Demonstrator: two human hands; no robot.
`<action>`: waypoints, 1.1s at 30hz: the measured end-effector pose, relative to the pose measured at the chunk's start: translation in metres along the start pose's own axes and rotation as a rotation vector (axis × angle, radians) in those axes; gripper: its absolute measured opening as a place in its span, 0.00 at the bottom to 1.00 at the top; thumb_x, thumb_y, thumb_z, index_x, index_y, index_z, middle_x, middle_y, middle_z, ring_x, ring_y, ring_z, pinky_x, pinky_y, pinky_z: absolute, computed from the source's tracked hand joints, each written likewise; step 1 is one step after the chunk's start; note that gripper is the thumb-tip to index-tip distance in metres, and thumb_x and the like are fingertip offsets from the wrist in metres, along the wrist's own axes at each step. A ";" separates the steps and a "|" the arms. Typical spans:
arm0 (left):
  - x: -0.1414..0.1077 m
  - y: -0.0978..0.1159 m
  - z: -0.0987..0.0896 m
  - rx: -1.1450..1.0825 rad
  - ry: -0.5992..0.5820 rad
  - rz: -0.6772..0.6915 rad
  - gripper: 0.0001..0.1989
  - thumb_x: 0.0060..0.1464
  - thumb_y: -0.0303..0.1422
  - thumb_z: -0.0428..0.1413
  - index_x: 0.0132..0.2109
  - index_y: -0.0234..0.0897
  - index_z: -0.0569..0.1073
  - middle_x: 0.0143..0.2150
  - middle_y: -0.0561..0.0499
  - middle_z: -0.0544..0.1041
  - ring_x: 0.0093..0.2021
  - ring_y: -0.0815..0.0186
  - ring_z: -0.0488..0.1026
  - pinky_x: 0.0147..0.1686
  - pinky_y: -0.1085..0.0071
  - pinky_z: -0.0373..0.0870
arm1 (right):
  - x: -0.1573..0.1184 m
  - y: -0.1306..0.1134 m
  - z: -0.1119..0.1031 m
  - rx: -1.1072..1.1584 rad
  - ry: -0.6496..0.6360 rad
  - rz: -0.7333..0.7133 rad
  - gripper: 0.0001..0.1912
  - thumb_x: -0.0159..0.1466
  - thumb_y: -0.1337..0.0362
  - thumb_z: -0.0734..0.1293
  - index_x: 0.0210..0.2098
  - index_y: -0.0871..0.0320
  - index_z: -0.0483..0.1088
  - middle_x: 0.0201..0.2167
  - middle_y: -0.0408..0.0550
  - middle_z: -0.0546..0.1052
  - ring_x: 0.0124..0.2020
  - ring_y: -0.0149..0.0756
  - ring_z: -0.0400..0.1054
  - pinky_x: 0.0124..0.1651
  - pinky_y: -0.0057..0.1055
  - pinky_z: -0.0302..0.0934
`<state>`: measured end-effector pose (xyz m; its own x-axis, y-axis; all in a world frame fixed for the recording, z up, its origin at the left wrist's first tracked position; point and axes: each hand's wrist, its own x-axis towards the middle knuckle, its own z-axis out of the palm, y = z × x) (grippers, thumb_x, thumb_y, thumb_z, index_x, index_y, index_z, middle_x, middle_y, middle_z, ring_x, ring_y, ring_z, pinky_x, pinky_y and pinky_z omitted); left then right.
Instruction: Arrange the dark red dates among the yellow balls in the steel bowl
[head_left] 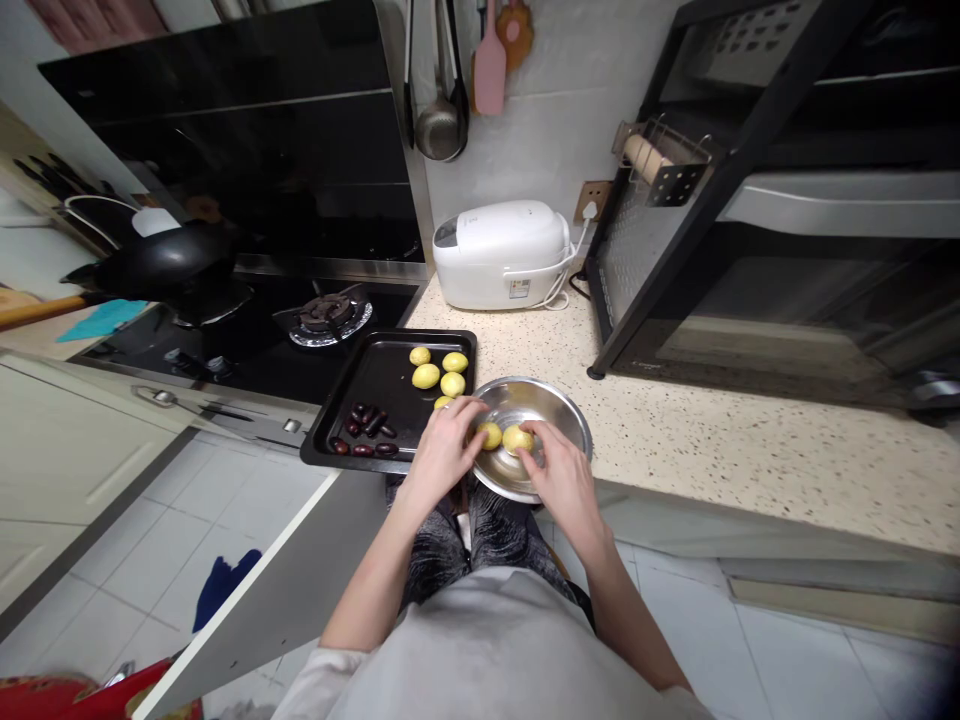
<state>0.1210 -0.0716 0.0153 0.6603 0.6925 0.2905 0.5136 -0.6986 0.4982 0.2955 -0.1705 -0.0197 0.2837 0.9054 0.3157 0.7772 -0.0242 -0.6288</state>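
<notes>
A round steel bowl [559, 405] sits at the counter's front edge, with both hands over it. My left hand [446, 440] reaches across the bowl's left rim, its fingers closed on a lemon [492, 435]. From the right, my right hand [559, 462] pinches a second lemon [516, 440] between thumb and fingers. The two lemons are close together inside the bowl. To the left lies a black baking tray [379, 375] with several lemons [426, 376] on its right side, one partly covered by my left hand. Several dark red oval fruits [367, 420] are grouped at the tray's front left.
Behind the bowl stands a white rice cooker [502, 255]. A black rack [660, 290] with an oven [810, 300] takes up the right. The gas stove [330, 312] and a wok [169, 255] are on the left. Below the tray, a cabinet door [285, 580] hangs open.
</notes>
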 end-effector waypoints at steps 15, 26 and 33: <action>-0.005 -0.058 0.011 0.026 0.134 -0.233 0.14 0.60 0.26 0.58 0.52 0.38 0.68 0.53 0.43 0.76 0.51 0.55 0.77 0.51 0.56 0.76 | -0.001 -0.001 -0.003 0.034 -0.002 -0.010 0.13 0.68 0.67 0.63 0.49 0.57 0.75 0.51 0.53 0.81 0.46 0.49 0.78 0.48 0.44 0.70; 0.012 -0.033 -0.002 -0.241 0.343 -0.045 0.15 0.59 0.28 0.61 0.53 0.40 0.72 0.52 0.46 0.69 0.52 0.60 0.73 0.45 0.66 0.80 | -0.007 -0.002 -0.003 -0.011 0.033 -0.050 0.17 0.69 0.69 0.60 0.51 0.56 0.78 0.50 0.53 0.81 0.50 0.48 0.77 0.50 0.43 0.72; 0.041 -0.012 0.010 -0.211 -0.014 0.083 0.18 0.58 0.24 0.62 0.55 0.40 0.76 0.53 0.45 0.72 0.49 0.59 0.75 0.49 0.61 0.78 | -0.007 -0.002 -0.001 -0.018 0.037 -0.061 0.18 0.69 0.69 0.60 0.51 0.55 0.78 0.49 0.53 0.81 0.50 0.48 0.76 0.52 0.45 0.71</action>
<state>0.1475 -0.0370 0.0133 0.7042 0.6303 0.3268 0.3320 -0.6992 0.6332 0.2925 -0.1775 -0.0199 0.2557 0.8894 0.3790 0.8033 0.0228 -0.5952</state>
